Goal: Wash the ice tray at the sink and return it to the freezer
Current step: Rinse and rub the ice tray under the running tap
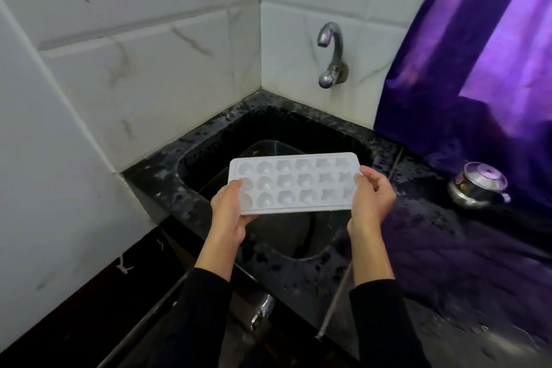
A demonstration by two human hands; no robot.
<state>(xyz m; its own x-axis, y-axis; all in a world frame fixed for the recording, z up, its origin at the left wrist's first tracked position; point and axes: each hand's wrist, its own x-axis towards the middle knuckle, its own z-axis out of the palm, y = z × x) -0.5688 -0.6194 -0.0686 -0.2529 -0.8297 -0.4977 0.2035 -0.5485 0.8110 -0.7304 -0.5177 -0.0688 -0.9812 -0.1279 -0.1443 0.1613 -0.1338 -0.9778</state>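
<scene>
1. The white ice tray [294, 181] is held level above the black sink [209, 140], cavities facing up, well below the chrome tap [331, 54] on the tiled wall.
2. The left hand [230, 212] grips the tray's left end, thumb on top over the rim, fingers underneath.
3. The right hand [373, 197] pinches the right end, thumb on the top face and fingers curled around the edge.
4. The tray has three rows of six moulded cavities; they look empty, though any water in them is too faint to tell.
5. A dark basin-shaped vessel [268, 146] sits inside the sink, under the tray; its contents are not discernible.
6. A lidded steel pot [478, 185] stands on the wet black table [448, 248] to the right, beside the purple curtain [478, 69].
</scene>
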